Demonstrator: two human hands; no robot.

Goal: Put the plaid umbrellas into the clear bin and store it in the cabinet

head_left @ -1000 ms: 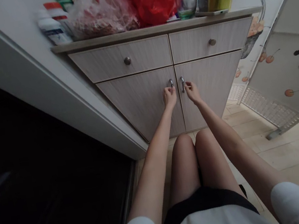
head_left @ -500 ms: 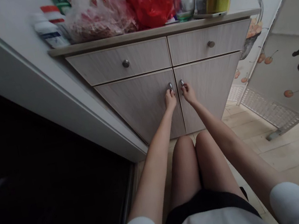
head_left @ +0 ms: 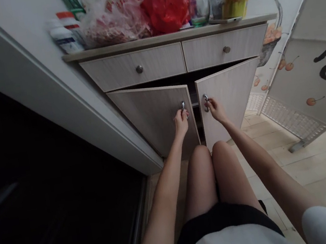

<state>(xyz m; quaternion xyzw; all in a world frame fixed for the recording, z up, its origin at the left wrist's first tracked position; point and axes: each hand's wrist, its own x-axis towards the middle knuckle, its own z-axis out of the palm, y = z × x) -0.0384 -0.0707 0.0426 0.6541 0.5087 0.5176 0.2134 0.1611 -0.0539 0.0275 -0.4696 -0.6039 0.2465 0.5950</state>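
Note:
My left hand [head_left: 181, 121] is closed on the metal handle [head_left: 182, 105] of the left cabinet door [head_left: 154, 111]. My right hand [head_left: 216, 110] grips the handle [head_left: 205, 97] of the right cabinet door [head_left: 233, 92]. Both pale wood doors stand slightly ajar, with a dark gap between them and a shelf edge just showing inside. Above them, two drawers [head_left: 155, 62] with round knobs are closed.
On the cabinet top [head_left: 167, 37] stand white bottles [head_left: 65, 38], a clear plastic bag [head_left: 111, 26], a red bag [head_left: 165, 8], a glass [head_left: 199, 12] and a yellow container [head_left: 234, 0]. A wall edge is close on the left; a panel [head_left: 305, 71] stands at right. My knees are near the doors.
Both cabinet doors, closed before, have swung a little outward toward me. My hands have come nearer and moved apart, still on the handles.

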